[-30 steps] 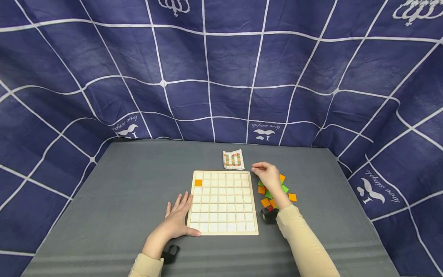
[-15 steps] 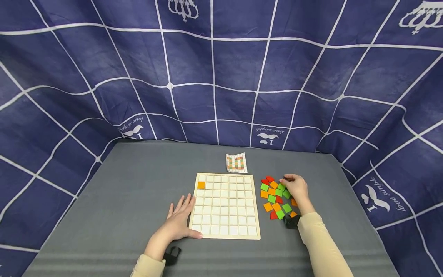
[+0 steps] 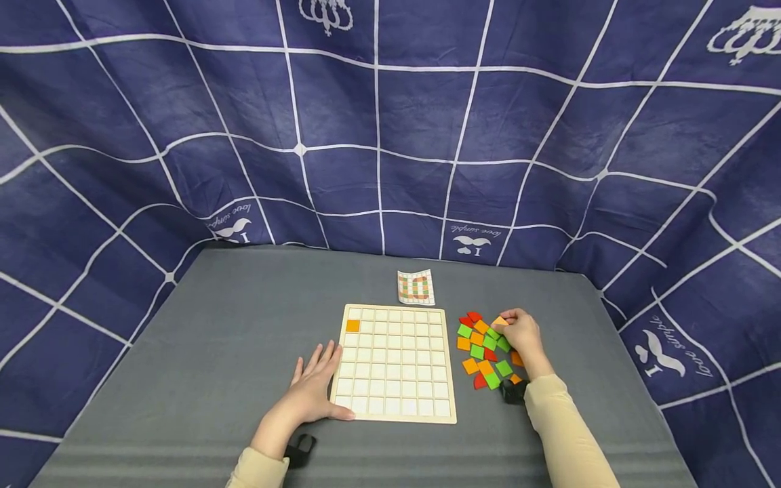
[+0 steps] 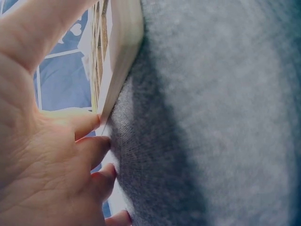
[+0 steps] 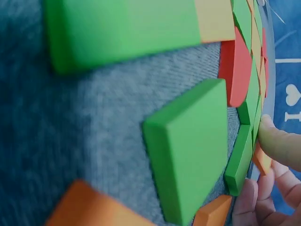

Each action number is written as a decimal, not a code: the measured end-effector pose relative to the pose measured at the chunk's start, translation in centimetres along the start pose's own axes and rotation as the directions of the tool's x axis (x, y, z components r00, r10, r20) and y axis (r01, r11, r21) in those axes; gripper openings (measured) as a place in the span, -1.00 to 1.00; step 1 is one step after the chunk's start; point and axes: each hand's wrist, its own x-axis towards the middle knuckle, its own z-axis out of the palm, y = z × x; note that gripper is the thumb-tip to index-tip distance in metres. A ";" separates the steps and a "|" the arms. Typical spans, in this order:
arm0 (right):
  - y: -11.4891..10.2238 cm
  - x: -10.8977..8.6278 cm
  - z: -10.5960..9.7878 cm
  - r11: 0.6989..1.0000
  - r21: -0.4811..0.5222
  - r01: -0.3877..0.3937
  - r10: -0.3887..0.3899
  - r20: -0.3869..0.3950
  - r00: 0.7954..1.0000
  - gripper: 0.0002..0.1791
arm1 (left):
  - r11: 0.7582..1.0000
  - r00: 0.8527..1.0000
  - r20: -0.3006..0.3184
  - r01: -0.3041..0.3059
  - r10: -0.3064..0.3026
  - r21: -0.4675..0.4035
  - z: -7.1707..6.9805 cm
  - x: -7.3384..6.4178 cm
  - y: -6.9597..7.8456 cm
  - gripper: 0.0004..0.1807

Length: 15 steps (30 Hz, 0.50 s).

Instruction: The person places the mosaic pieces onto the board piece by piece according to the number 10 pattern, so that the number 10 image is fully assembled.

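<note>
A pale wooden grid board [image 3: 394, 421] lies flat on the grey table, one orange square tile [image 3: 352, 326] set in a cell near its far left corner. My left hand [image 3: 309, 393] rests with spread fingers along the board's left edge, thumb at the near corner. In the left wrist view, the fingertips [image 4: 96, 148] touch the board's side [image 4: 124, 42]. To the right of the board, my right hand [image 3: 523, 337] pinches an orange tile [image 5: 262, 160] between thumb and fingers at the far side of a tile pile. The palm side is hidden in the head view.
Loose green tiles [image 3: 503, 368], orange tiles [image 3: 470, 366] and red tiles [image 3: 480, 382] lie scattered right of the board. A small printed pattern card [image 3: 416, 287] lies beyond the board. A blue curtain [image 3: 342, 183] hangs behind the table.
My right hand has moved right, from near the board's far right corner to the far side of the pile, and now pinches an orange tile. The left hand stays on the board's edge.
</note>
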 end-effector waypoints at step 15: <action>-0.5 -1.1 -0.5 0.986 0.143 0.084 -0.070 -0.098 0.993 -0.74 | 1.000 1.000 0.004 0.018 -0.019 0.021 0.1 0.0 0.2 0.42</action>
